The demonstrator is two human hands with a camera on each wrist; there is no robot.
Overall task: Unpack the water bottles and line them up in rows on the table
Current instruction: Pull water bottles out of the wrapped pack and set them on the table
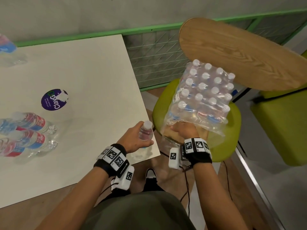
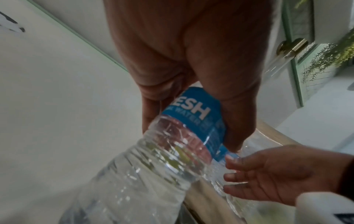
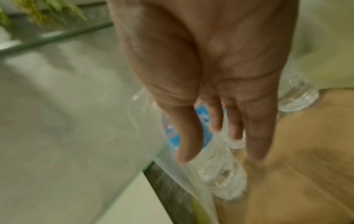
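My left hand (image 1: 135,137) grips a clear water bottle (image 1: 146,132) with a white cap and blue label, upright over the white table's (image 1: 93,72) near right corner. The left wrist view shows the fingers (image 2: 235,121) wrapped round the label of this bottle (image 2: 153,166). The shrink-wrapped pack (image 1: 206,90) of several bottles sits on a green chair (image 1: 230,146). My right hand (image 1: 184,130) is inside the torn front of the wrap, fingers (image 3: 254,136) straight beside a bottle (image 3: 222,178), holding nothing. Several unpacked bottles (image 1: 34,131) stand grouped at the table's left.
A round wooden board (image 1: 240,52) overhangs the pack from behind. A purple sticker (image 1: 53,100) marks the table's middle. Another bottle (image 1: 6,45) is at the far left edge. A green rail (image 1: 149,29) and mesh run behind. Cables trail by my feet.
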